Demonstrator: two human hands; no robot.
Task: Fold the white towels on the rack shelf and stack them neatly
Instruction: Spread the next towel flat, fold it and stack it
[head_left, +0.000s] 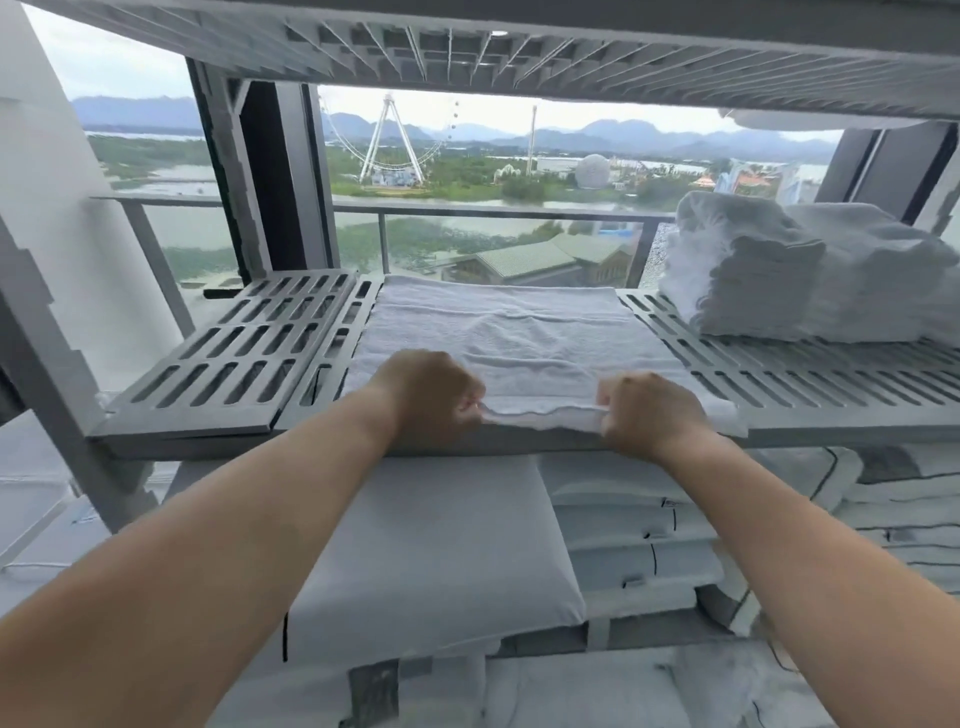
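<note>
A white towel lies spread flat on the middle of the grey slatted rack shelf. Its near edge hangs slightly over the shelf front. My left hand grips that near edge with curled fingers, left of centre. My right hand pinches the same edge a little to the right. A stack of folded white towels stands at the right end of the shelf, with another pile behind it.
Another slatted shelf runs close overhead. Below the working shelf lie white pillows and stacked linen. A dark window frame and a balcony railing stand behind the rack. Bare slats show on the shelf's left part.
</note>
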